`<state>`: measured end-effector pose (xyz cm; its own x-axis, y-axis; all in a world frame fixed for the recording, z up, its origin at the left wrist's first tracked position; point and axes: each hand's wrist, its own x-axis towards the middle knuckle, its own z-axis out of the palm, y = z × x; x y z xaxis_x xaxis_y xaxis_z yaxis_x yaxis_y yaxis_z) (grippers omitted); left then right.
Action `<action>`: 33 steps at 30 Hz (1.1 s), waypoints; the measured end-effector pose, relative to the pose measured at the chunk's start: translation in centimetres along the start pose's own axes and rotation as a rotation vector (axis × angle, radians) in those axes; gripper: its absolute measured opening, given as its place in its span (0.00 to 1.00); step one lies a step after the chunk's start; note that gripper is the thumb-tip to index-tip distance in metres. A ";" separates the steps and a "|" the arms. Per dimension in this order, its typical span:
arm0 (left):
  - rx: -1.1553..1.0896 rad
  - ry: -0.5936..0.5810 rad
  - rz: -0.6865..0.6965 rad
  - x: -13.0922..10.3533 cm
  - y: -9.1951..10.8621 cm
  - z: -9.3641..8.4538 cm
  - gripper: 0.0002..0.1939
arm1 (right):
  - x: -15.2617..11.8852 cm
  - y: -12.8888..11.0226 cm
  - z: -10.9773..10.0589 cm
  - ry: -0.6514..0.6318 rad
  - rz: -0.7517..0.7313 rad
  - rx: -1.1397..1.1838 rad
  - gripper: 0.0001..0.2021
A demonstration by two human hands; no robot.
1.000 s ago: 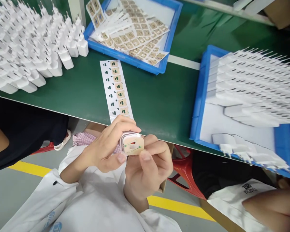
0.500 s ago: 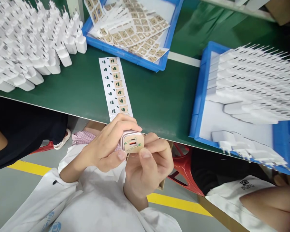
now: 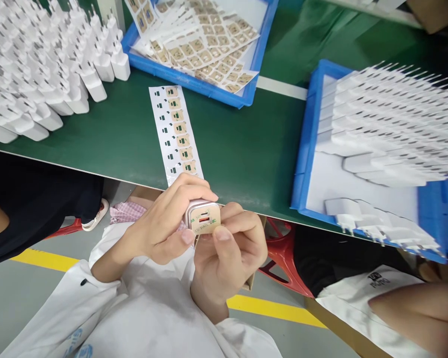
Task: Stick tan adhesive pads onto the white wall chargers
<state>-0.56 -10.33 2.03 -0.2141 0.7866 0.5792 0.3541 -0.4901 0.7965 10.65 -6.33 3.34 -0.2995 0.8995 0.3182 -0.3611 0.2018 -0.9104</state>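
From my remote seat I see a green table [image 3: 242, 144], a blue tray [image 3: 302, 164] of white plugs [image 3: 388, 124] to its right — then, at its near edge, the left hand [image 3: 168, 214] and right hand [image 3: 231, 248], both grasping; a label strip [image 3: 176, 134] lies beyond; between the hands, the left wraps a white charger [image 3: 194, 204] — the right pinches a tan sticker [image 3: 209, 227] over its port end

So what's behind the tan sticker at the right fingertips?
A white charger, held in the left hand. Openings, one showing red, are visible through cutouts in the sticker; the face behind its solid part is covered.
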 end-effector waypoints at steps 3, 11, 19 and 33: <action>0.016 -0.002 0.001 0.1 0.0 0.0 0.23 | 0.1 0.0 0.0 0.004 0.005 0.016 0.10; -0.030 0.004 -0.018 0.0 -0.1 0.1 0.22 | 0.3 -0.1 0.0 -0.012 0.037 -0.014 0.10; -0.020 0.018 0.003 0.1 -0.3 0.3 0.20 | 0.1 -0.1 -0.1 -0.011 0.074 0.004 0.11; -0.129 0.054 -0.079 -0.5 -2.2 1.4 0.21 | 0.5 1.2 -2.0 -0.070 0.110 -0.163 0.16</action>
<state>0.06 -9.05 -0.27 -0.2867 0.8051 0.5193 0.2153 -0.4740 0.8538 11.82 -4.86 1.84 -0.3920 0.8915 0.2270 -0.1769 0.1691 -0.9696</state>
